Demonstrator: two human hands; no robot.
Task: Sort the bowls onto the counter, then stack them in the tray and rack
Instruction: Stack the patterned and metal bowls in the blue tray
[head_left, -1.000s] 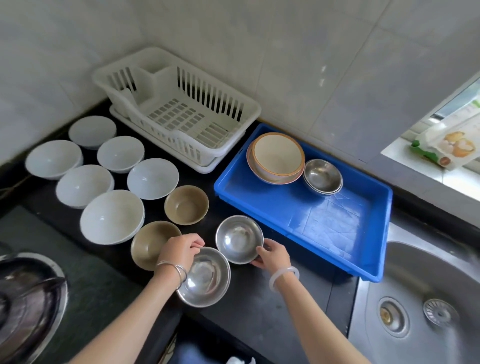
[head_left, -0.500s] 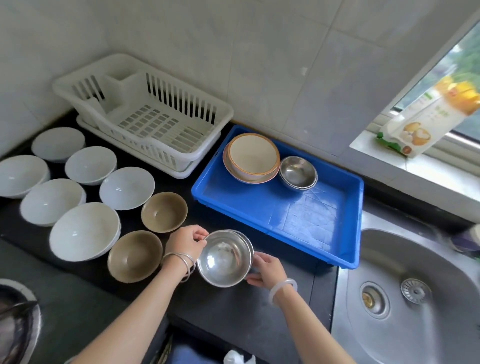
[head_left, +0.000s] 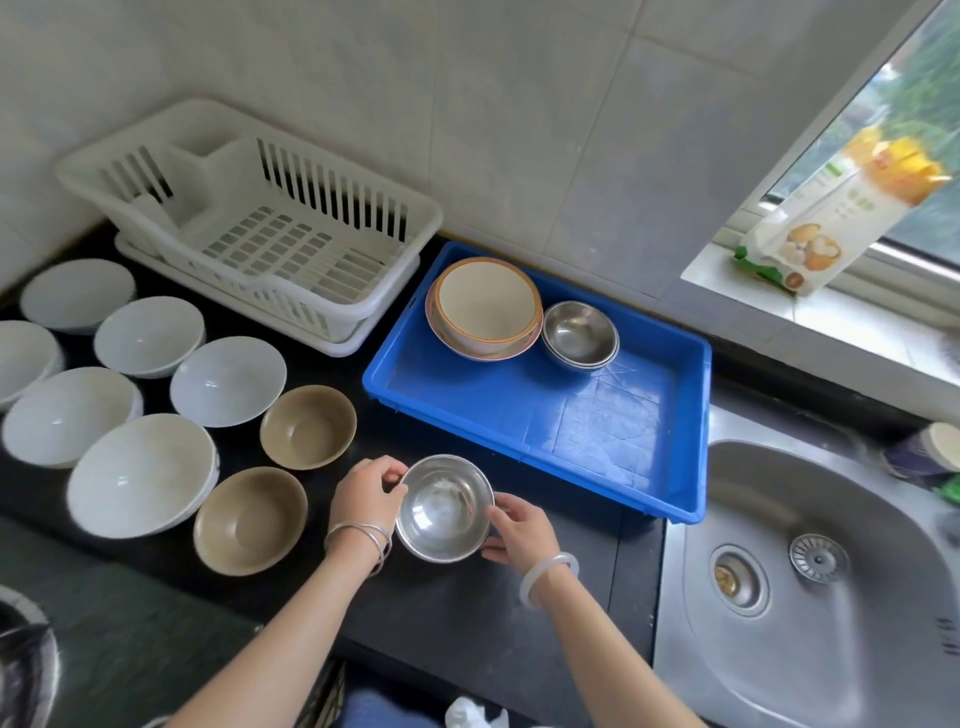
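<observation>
Now | left hand (head_left: 364, 498) pinches steel bowl (head_left: 444, 508) rim | right hand (head_left: 519, 530) fingers curled round opposite rim

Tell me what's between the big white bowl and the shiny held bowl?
A brown bowl sits between the big white bowl and the held shiny bowl, shown in the head view.

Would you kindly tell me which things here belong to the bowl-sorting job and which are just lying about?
Job in hand:
- left hand and right hand, gripping the held steel bowl
- brown bowls
- white bowls
- tray, holding cream bowls and a steel stack
- rack

Lying about:
- sink
- strainer
- carton on the sill
</observation>
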